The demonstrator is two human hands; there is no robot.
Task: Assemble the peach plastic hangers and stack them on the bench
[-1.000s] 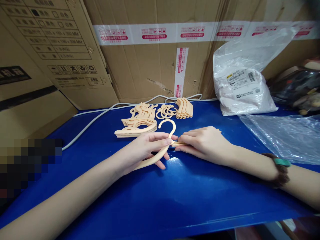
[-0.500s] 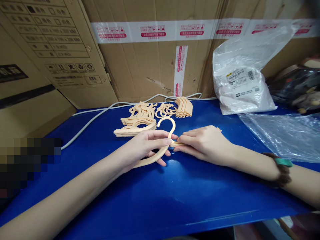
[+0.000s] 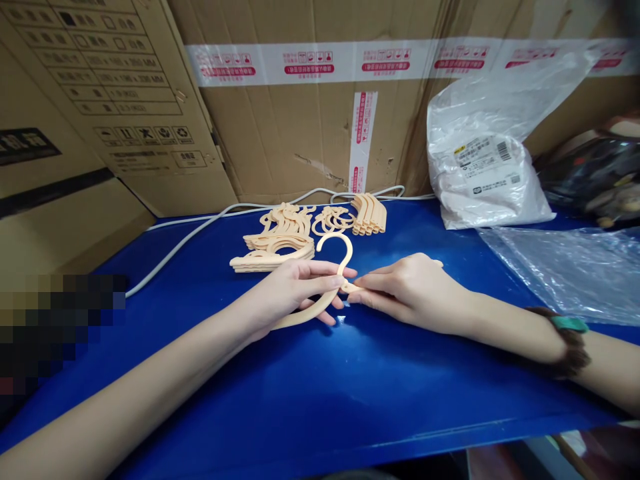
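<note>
My left hand (image 3: 287,290) is closed around a cream plastic hanger part, pinching it near the base of its hook (image 3: 349,252). From that pinch a curved hanger arm (image 3: 313,312) runs down and left under my palm. My right hand (image 3: 423,293) grips a second hanger arm (image 3: 352,288), whose narrow end meets the hook's base at my left fingertips. Most of this second arm is hidden under my right hand; a small tip shows beyond the knuckles. Whether the two pieces are locked together I cannot tell.
Behind my hands on the blue table (image 3: 320,400) lie stacked cream hanger parts (image 3: 275,257), loose hooks (image 3: 331,219) and a bundle of curved arms (image 3: 370,215). A white plastic bag (image 3: 480,173), clear plastic film (image 3: 565,273), a cable (image 3: 175,257) and cardboard boxes (image 3: 280,133) surround them.
The end of the arm in my right hand has turned slightly against the hook's base. The left-hand arm has tipped up a little. Both hands keep their grip.
</note>
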